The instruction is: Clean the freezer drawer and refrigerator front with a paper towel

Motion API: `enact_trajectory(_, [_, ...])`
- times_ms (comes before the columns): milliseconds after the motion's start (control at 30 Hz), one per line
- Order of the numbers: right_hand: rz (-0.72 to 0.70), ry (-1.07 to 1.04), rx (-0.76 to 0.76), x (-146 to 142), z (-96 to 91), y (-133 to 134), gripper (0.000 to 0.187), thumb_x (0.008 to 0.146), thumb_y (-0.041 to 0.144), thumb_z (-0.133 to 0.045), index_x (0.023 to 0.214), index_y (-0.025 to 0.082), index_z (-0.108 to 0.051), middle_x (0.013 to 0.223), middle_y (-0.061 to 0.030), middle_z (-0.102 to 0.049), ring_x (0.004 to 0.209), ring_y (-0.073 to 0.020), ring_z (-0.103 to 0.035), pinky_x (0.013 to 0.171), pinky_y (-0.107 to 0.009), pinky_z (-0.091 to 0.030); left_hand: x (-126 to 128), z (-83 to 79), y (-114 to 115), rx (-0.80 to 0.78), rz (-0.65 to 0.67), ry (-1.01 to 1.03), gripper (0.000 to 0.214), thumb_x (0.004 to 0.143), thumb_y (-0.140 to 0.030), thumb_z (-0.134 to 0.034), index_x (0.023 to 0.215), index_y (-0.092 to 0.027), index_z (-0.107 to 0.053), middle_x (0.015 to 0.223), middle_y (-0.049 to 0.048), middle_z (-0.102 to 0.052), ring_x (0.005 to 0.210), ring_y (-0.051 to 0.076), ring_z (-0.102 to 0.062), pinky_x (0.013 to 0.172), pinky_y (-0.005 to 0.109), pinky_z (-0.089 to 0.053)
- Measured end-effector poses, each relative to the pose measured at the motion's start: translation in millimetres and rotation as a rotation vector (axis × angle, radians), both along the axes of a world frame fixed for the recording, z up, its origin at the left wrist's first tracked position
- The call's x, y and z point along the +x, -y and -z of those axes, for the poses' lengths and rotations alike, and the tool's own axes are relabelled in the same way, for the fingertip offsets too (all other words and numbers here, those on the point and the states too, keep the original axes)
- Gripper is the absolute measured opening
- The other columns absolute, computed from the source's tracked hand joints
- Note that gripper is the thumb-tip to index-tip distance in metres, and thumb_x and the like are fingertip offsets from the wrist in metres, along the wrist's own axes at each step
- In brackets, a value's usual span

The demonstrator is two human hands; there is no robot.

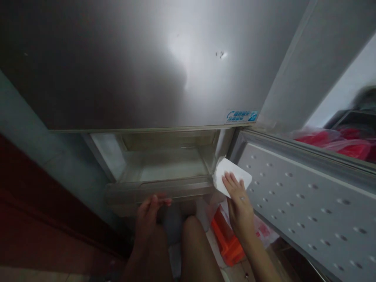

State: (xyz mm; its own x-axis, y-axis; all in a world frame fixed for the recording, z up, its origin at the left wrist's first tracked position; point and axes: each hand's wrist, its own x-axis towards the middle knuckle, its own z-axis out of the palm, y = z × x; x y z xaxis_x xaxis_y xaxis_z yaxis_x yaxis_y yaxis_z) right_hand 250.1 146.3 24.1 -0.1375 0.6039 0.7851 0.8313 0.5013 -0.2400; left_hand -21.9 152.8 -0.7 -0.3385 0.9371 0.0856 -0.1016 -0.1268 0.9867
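A clear plastic freezer drawer (176,188) is pulled partway out below the refrigerator's upper door. My right hand (239,196) holds a folded white cloth or paper towel (219,178) at the drawer's front right corner, with its fingers lying over the upper face. Its far edge looks frayed and appears to touch the corner. My left hand (149,211) is by the drawer front, left of the middle. Its fingers are loosely bent and apart, slightly blurred, with nothing visible in them. Whether they touch the drawer I cannot tell.
The lower freezer door (293,196) stands swung out to the right. Beneath it are an orange container (227,239) and a plastic bag (264,231) on the floor. The metallic upper door (132,70) is closed overhead. A red panel (44,219) runs along the left.
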Motion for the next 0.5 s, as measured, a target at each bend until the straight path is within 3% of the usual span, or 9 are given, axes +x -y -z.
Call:
enact_trajectory(267, [-0.071, 0.064, 0.034, -43, -4.0, -13, 0.063, 0.095, 0.007, -0.033, 0.153, 0.030, -0.025, 0.148, -0.0073, -0.048, 0.143, -0.0209, -0.034, 0.120, -0.058, -0.015, 16, -12.5, -5, 0.046, 0.021, 0.011, 0.055, 0.076, -0.068, -0.059, 0.076, -0.015, -0.072, 0.070, 0.0099, -0.076, 0.064, 0.022, -0.070, 0.073, 0.037, -0.055])
enact_trajectory(400, [0.005, 0.065, 0.068, -21, -0.2, -16, 0.061, 0.095, 0.007, -0.030, 0.151, 0.031, -0.029, 0.143, -0.0067, -0.053, 0.142, -0.0198, -0.036, 0.120, -0.059, -0.011, 18, -10.6, -6, 0.036, 0.042, 0.071, 0.054, 0.075, -0.067, -0.061, 0.079, -0.014, -0.071, 0.069, 0.0102, -0.076, 0.061, 0.022, -0.069, 0.069, 0.036, -0.055])
enact_trajectory(500, [0.097, 0.032, 0.110, 4, 5.8, -19, 0.058, 0.096, 0.009, -0.030, 0.150, 0.029, -0.032, 0.143, -0.0086, -0.053, 0.144, -0.0202, -0.033, 0.119, -0.060, -0.015, 19, -8.0, -6, 0.032, 0.046, 0.128, 0.056, 0.072, -0.069, -0.064, 0.078, -0.013, -0.070, 0.067, 0.0105, -0.075, 0.060, 0.021, -0.069, 0.067, 0.034, -0.054])
